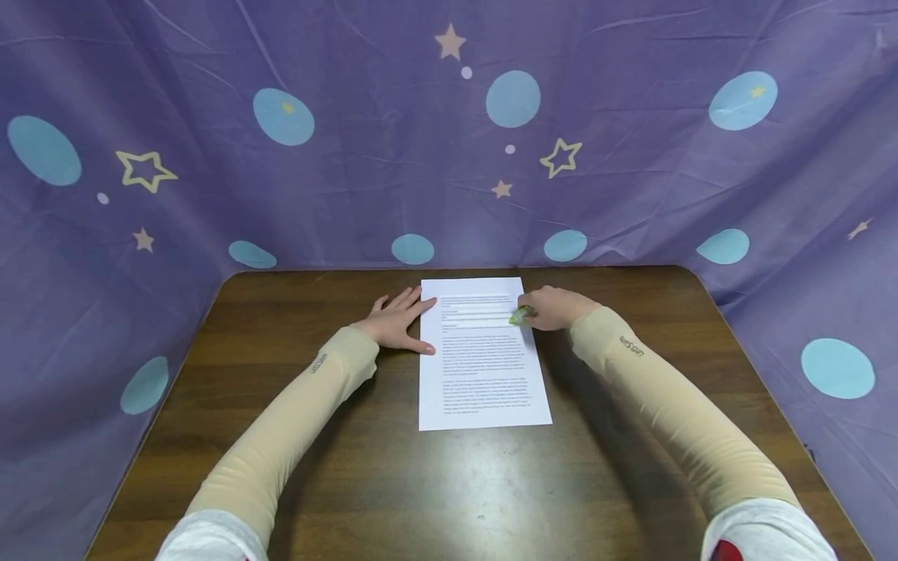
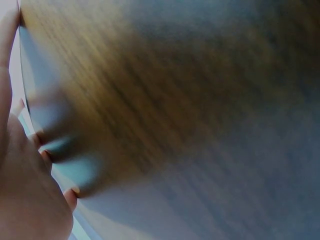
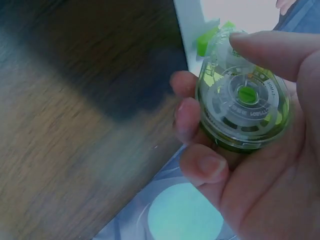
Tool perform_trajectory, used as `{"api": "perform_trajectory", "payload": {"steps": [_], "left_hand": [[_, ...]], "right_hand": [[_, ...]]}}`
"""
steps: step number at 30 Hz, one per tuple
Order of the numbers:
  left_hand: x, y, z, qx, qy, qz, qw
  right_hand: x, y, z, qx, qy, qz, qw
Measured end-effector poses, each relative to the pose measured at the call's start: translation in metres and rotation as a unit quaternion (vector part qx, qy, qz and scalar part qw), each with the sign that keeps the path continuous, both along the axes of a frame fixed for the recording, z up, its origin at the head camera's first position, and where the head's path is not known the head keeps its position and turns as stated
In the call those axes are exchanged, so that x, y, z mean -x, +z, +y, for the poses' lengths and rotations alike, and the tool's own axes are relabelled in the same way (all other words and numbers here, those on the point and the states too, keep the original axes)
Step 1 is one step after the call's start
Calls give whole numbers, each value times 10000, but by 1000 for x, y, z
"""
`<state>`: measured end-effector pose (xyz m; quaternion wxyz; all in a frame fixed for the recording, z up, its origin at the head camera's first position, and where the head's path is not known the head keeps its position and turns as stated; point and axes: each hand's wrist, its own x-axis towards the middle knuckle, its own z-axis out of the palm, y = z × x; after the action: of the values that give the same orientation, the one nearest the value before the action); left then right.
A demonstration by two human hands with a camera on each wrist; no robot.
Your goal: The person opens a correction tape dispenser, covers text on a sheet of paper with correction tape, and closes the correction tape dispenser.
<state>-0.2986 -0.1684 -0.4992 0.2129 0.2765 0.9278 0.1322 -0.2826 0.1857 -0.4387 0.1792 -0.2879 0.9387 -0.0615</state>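
A printed sheet of paper (image 1: 484, 374) lies on the table, its text in lines and blocks with pale bands among the upper lines. My left hand (image 1: 396, 319) rests at the sheet's left edge with fingers spread, the thumb and fingertips on the paper. In the left wrist view that hand (image 2: 30, 185) shows only at the left side. My right hand (image 1: 557, 308) grips a correction tape (image 3: 245, 100) with a clear round case and green parts, thumb on top and fingers curled beneath. The correction tape's green tip end (image 1: 519, 315) is over the sheet's upper right edge.
The dark wooden table (image 1: 477, 499) reaches back to a purple curtain (image 1: 379, 179) with blue spots and stars, which also hangs at both sides. Beige sleeves (image 1: 673, 413) cover both forearms. Light reflects off the tabletop in front of the sheet.
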Motion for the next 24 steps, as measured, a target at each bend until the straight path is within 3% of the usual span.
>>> {"api": "perform_trajectory", "payload": {"steps": [8, 24], "left_hand": [[0, 2, 1, 97, 22, 17, 9999], [1, -2, 0, 110, 42, 21, 9999]], "right_hand": [[-2, 5, -17, 303, 75, 43, 9995], [-4, -2, -34, 1148, 1116, 363, 9864]]}}
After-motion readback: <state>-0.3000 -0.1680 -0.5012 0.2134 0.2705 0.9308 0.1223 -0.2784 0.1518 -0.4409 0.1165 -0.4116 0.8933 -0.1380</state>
